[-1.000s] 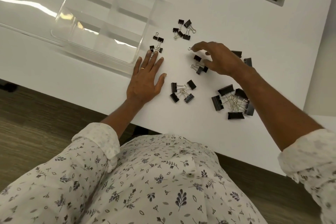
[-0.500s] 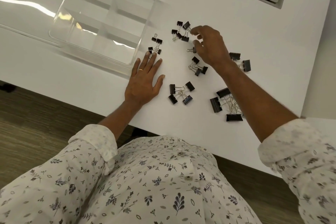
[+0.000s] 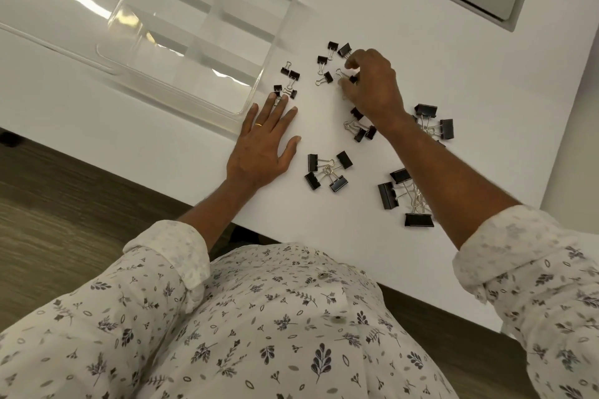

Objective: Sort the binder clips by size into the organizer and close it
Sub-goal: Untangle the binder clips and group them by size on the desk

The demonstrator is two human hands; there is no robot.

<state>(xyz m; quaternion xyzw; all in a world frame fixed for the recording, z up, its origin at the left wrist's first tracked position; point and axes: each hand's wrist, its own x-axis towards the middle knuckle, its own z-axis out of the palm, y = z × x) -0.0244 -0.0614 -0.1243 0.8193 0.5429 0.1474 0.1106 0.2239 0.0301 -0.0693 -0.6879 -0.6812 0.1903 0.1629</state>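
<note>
Black small clip [image 3: 353, 79] pinched by right hand [image 3: 372, 89]; left hand [image 3: 261, 147] flat on table [image 3: 437, 52].

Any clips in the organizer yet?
No, the organizer's compartments look bare; the clips all lie out on the table, one small clip in the right hand's grip.

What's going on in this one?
A person is sorting black binder clips at a white table. The right hand pinches a small clip from the far group, while the left hand lies flat beside the clear organizer, fingertips at another small cluster. The organizer stands open with no clips in it yet; medium clips and large clips lie in loose groups nearer the person.
</note>
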